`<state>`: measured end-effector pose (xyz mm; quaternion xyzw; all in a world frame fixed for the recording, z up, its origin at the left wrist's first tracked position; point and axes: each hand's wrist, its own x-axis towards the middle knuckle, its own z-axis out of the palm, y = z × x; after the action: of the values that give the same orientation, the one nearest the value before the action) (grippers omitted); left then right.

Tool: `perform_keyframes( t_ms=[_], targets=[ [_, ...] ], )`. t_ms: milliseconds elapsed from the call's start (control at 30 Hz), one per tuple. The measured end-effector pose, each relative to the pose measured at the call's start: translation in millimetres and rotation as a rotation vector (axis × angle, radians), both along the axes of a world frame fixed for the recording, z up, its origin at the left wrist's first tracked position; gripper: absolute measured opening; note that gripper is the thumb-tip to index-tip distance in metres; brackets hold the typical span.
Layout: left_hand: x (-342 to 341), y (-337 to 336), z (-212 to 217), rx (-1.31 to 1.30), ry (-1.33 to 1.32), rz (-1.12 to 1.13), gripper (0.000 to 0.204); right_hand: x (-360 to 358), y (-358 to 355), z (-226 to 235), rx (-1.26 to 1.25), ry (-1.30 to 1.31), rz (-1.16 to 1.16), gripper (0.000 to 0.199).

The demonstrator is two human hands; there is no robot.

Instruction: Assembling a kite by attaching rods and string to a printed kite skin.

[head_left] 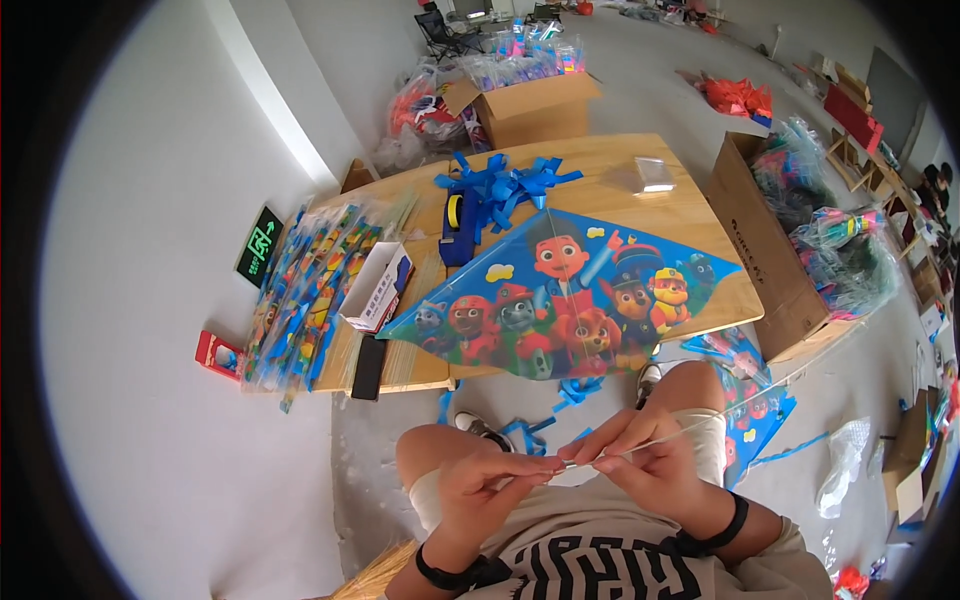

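Two hands meet above our lap: left hand (490, 490) and right hand (650, 462) each pinch a thin white rod (700, 424) between clenched fingers (535, 468), its length running off right. Beyond our knees, a cartoon kite (560, 300) lies on the wooden bench (610, 205), blue ribbons (505, 185) behind it.

Black bands on both wrists, beige shirt with black stripes, beige shorts
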<state>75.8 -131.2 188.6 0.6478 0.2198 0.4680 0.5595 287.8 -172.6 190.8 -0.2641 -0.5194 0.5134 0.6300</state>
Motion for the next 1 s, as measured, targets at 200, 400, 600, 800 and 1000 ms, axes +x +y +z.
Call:
perform_keyframes(
  t_ms=[200, 400, 600, 800, 1000],
  targets=[
    [5, -4, 14, -0.051, 0.064, 0.115, 0.021, -1, 0, 2, 0.016, -0.091, -0.015, 0.023],
    [7, -4, 15, -0.024, 0.053, 0.105, 0.018, -2, 0, 5, 0.029, -0.121, -0.021, 0.022],
    [0, -3, 9, 0.013, 0.092, 0.062, 0.018, -2, 0, 5, 0.019, -0.175, -0.067, 0.021],
    [-3, 0, -10, 0.115, 0.183, 0.055, 0.018, 1, 1, 4, -0.075, -0.212, -0.095, 0.015],
    [2, -2, -11, 0.136, 0.278, 0.113, 0.015, 12, 5, 7, -0.006, -0.461, -0.022, 0.022]
  ],
)
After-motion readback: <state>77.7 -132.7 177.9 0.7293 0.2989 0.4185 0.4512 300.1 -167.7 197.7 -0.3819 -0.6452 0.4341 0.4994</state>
